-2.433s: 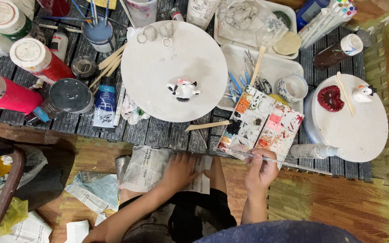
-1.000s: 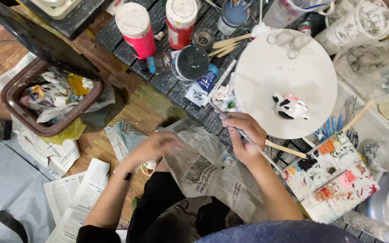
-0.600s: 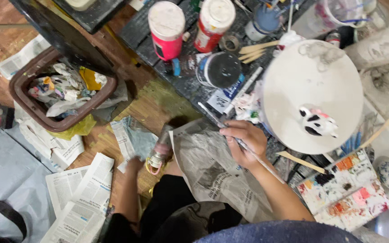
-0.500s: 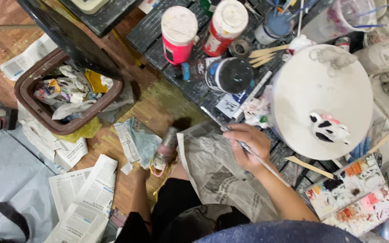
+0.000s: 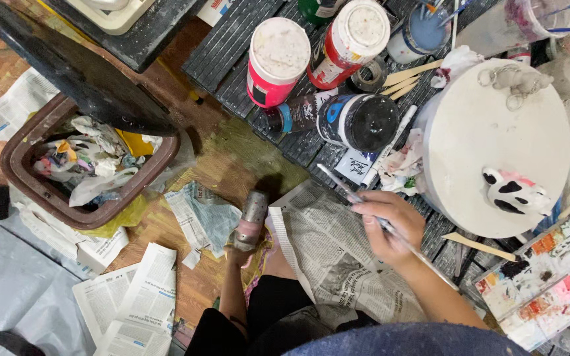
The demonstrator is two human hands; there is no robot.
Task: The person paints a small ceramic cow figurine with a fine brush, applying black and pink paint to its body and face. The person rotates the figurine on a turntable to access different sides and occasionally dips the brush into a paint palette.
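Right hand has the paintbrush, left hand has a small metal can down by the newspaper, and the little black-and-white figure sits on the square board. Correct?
Not quite: the board under the black-and-white figure is round, not square, as the head view shows. The rest holds: right hand holds the paintbrush, left hand holds the small metal can by the newspaper.

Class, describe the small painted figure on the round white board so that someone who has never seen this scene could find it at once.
Start at the big round white board on the dark slatted table, right of the black-lidded jar. Near its lower right edge lies a small figure. Unlike the bare grey clay shapes at the top edge, it is white with black patches and pink touches.
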